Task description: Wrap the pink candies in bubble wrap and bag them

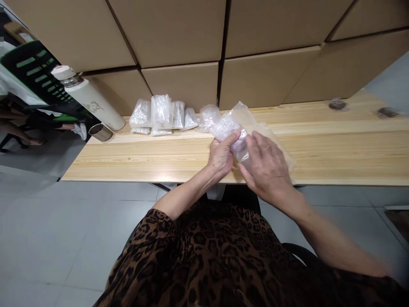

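Over the wooden table, my left hand (222,154) is closed on a crinkled clear plastic bag (228,121), its thumb lying across the top. Something pale purplish shows through the plastic; what it is cannot be made out. My right hand (268,164) rests on the bag's right side with fingers stretched out and thumb apart. Beneath that hand a thin translucent sheet or bag (284,153) spreads over the table top. Just left of the held bag sits a round clear plastic bundle (209,116).
Several folded clear plastic packets (161,111) line the back of the wooden table (153,162). At the left end stand a white bottle (96,102) and a metal cup (100,132). Stacked cardboard boxes (182,34) wall off the back. Two small dark wrapped items (338,104) lie far right.
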`<state>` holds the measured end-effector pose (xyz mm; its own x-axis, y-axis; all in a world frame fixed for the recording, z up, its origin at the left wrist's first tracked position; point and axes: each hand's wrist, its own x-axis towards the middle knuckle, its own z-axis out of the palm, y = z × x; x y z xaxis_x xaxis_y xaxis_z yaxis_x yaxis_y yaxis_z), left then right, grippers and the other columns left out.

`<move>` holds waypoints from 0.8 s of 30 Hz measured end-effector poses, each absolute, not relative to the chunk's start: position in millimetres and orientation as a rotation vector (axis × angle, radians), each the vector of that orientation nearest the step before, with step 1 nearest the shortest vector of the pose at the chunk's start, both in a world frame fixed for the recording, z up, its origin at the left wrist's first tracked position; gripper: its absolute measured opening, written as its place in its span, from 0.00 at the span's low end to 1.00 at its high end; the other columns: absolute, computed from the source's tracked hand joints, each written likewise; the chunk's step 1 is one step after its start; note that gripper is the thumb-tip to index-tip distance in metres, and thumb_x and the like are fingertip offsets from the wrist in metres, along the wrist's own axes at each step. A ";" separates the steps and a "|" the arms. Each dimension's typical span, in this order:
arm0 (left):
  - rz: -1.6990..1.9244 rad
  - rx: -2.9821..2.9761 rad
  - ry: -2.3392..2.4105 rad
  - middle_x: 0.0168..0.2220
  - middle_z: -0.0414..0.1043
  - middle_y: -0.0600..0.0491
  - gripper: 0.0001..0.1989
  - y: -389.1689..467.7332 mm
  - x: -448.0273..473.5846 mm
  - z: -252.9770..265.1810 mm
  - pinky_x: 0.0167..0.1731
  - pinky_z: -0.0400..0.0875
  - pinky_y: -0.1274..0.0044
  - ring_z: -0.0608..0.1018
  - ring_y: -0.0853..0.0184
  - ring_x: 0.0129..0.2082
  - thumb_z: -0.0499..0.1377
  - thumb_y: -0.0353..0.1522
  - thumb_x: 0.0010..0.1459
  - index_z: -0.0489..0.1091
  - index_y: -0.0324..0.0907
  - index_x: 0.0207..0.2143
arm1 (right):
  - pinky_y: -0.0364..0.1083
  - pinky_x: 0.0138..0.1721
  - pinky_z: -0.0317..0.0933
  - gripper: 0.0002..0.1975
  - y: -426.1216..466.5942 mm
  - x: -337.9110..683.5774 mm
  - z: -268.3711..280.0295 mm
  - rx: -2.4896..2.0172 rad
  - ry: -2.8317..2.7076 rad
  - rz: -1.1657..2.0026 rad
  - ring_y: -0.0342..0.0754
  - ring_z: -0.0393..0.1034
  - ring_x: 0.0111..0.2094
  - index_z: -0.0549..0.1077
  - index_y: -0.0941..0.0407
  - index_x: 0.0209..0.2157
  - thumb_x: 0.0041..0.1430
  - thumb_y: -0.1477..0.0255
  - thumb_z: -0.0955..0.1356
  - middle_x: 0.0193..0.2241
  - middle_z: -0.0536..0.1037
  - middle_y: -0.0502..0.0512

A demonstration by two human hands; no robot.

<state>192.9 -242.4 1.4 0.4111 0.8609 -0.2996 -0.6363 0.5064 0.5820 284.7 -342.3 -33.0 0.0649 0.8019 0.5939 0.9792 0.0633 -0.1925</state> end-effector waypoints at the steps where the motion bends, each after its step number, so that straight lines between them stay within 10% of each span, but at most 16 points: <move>1: 0.972 0.413 0.602 0.53 0.86 0.47 0.08 -244.4 192.3 2.8 0.73 0.70 0.63 0.77 0.53 0.72 0.74 0.26 0.57 0.80 0.39 0.38 | 0.75 0.73 0.60 0.36 -340.3 282.5 -37.6 -1.790 -1.805 -0.426 0.74 0.61 0.76 0.58 0.64 0.78 0.73 0.70 0.64 0.76 0.64 0.79; 6: 0.930 0.583 0.356 0.54 0.86 0.51 0.04 -250.8 179.1 3.2 0.75 0.66 0.63 0.74 0.58 0.75 0.68 0.32 0.70 0.81 0.41 0.45 | 0.76 0.72 0.63 0.39 -331.6 298.1 -47.0 -1.738 -1.775 -0.364 0.72 0.68 0.73 0.56 0.63 0.80 0.70 0.76 0.62 0.73 0.69 0.78; 16: 0.780 0.746 0.285 0.52 0.87 0.51 0.17 -238.2 166.9 1.7 0.74 0.67 0.66 0.77 0.56 0.71 0.80 0.32 0.54 0.83 0.46 0.45 | 0.61 0.63 0.77 0.23 -338.3 315.2 -1.0 -1.429 -1.458 0.454 0.59 0.83 0.56 0.79 0.52 0.64 0.72 0.62 0.71 0.56 0.86 0.59; 24: 0.788 0.760 0.403 0.37 0.86 0.54 0.10 -227.3 170.6 5.5 0.67 0.75 0.64 0.87 0.60 0.51 0.79 0.33 0.55 0.83 0.44 0.36 | 0.59 0.56 0.80 0.32 -324.7 310.2 -12.9 -1.200 -1.060 0.926 0.57 0.84 0.50 0.80 0.50 0.56 0.53 0.54 0.85 0.52 0.87 0.57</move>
<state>170.6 -227.3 5.5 0.6507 0.7576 -0.0506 -0.4844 0.4655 0.7407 310.2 -324.7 -12.9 0.2613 0.9556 0.1364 -0.0070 0.1432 -0.9897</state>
